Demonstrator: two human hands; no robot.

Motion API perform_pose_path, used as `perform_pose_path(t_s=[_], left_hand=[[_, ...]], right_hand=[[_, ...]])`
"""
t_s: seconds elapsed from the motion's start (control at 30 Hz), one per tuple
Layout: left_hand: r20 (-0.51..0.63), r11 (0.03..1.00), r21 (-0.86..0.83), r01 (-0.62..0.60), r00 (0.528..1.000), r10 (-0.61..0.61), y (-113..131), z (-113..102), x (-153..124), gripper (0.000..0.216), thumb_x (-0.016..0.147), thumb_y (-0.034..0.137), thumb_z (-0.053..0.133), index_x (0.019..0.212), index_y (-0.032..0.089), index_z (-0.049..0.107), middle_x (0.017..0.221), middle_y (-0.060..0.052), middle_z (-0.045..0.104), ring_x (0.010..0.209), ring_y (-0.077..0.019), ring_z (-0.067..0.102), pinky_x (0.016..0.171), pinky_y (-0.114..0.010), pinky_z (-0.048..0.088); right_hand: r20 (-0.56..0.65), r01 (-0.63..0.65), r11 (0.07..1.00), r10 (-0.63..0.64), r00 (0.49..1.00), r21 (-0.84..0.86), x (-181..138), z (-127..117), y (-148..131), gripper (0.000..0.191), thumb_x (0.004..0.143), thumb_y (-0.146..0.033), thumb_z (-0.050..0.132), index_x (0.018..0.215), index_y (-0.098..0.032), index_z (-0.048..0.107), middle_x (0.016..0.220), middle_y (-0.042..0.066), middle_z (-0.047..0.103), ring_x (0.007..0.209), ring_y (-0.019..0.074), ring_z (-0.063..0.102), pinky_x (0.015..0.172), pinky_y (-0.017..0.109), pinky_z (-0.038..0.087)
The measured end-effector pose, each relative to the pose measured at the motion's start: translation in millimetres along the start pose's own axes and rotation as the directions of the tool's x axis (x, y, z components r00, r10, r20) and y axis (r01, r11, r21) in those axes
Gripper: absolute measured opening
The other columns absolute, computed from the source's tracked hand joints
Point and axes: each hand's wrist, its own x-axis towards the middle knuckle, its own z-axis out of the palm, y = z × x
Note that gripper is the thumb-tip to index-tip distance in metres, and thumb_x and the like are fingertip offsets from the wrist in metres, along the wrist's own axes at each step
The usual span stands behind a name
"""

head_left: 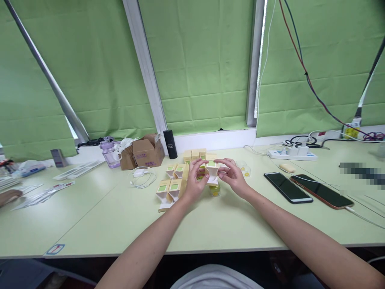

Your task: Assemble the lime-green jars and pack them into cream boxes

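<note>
1 cream carton (212,170), green label (211,163), frame centre: held in the grip of left hand (196,180) and right hand (233,177). 2 smartphones (288,187), right of frame, on table (228,230).

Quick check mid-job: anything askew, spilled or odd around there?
No spill shows near the held carton. The untidy spot is at the right: red and blue cables droop loosely across the green blind and end in a tangle.

Pale grey top (213,277); bare forearms (156,241)
</note>
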Motion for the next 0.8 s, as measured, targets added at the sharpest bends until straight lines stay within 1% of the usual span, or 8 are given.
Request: perform_pose_path(t_s=[0.13,0.27,0.4,0.5,0.63,0.8], left_hand=[[-0.020,1.000,0.002,0.019,1.000,-0.019,2.2,2.0,0.6,0.035,0.088,0.028,0.073,0.122,0.025,0.067,0.137,-0.010,0.049,0.096,-0.0172,0.067,0.087,-0.034,0.059],[-0.047,0.999,-0.009,0.040,0.998,-0.040,1.2,4.1,1.2,0.034,0.086,0.024,0.075,0.119,0.025,0.066,0.132,-0.008,0.053,0.089,-0.0148,0.067,0.082,-0.032,0.058],[-0.079,0.997,-0.028,0.075,0.994,-0.077,0.3,5.1,2.0,0.033,0.085,0.024,0.076,0.116,0.024,0.065,0.129,-0.008,0.056,0.088,-0.0141,0.067,0.079,-0.029,0.057],[-0.094,0.994,-0.036,0.103,0.990,-0.106,1.4,5.2,2.0,0.031,0.085,0.022,0.075,0.114,0.024,0.065,0.129,-0.007,0.057,0.087,-0.0140,0.067,0.076,-0.028,0.056],[-0.105,0.993,-0.048,0.111,0.988,-0.116,3.2,5.6,1.6,0.031,0.085,0.019,0.073,0.115,0.023,0.065,0.129,-0.008,0.058,0.090,-0.0146,0.067,0.078,-0.029,0.057],[-0.120,0.993,-0.038,0.110,0.986,-0.113,3.2,6.7,1.9,0.030,0.085,0.017,0.073,0.114,0.023,0.065,0.127,-0.007,0.058,0.087,-0.0129,0.066,0.079,-0.028,0.057]], right_hand=[[0.013,-0.008,1.000,0.008,1.000,-0.002,-0.6,0.1,1.8,0.046,0.089,-0.047,0.076,0.132,-0.034,0.066,0.129,0.007,0.042,0.100,0.0207,0.069,0.093,0.046,0.065],[0.011,-0.004,1.000,0.004,1.000,0.012,-1.3,0.5,3.5,0.048,0.088,-0.049,0.078,0.132,-0.034,0.066,0.133,0.008,0.039,0.101,0.0206,0.070,0.095,0.046,0.065],[0.017,-0.004,1.000,0.003,1.000,0.024,-1.9,2.1,1.8,0.051,0.087,-0.050,0.078,0.135,-0.035,0.064,0.136,0.008,0.039,0.104,0.0223,0.071,0.096,0.047,0.065],[0.014,-0.009,1.000,0.009,1.000,0.024,-2.4,2.7,0.0,0.053,0.087,-0.048,0.079,0.135,-0.035,0.064,0.140,0.008,0.039,0.103,0.0217,0.071,0.097,0.048,0.065],[0.018,-0.009,1.000,0.009,1.000,0.000,-3.8,2.9,-0.2,0.051,0.088,-0.047,0.078,0.135,-0.035,0.063,0.143,0.009,0.038,0.102,0.0203,0.072,0.099,0.047,0.064],[0.027,0.008,0.999,-0.007,1.000,-0.043,-4.7,4.2,1.4,0.046,0.090,-0.048,0.076,0.133,-0.035,0.063,0.141,0.008,0.039,0.103,0.0208,0.072,0.098,0.046,0.064]])
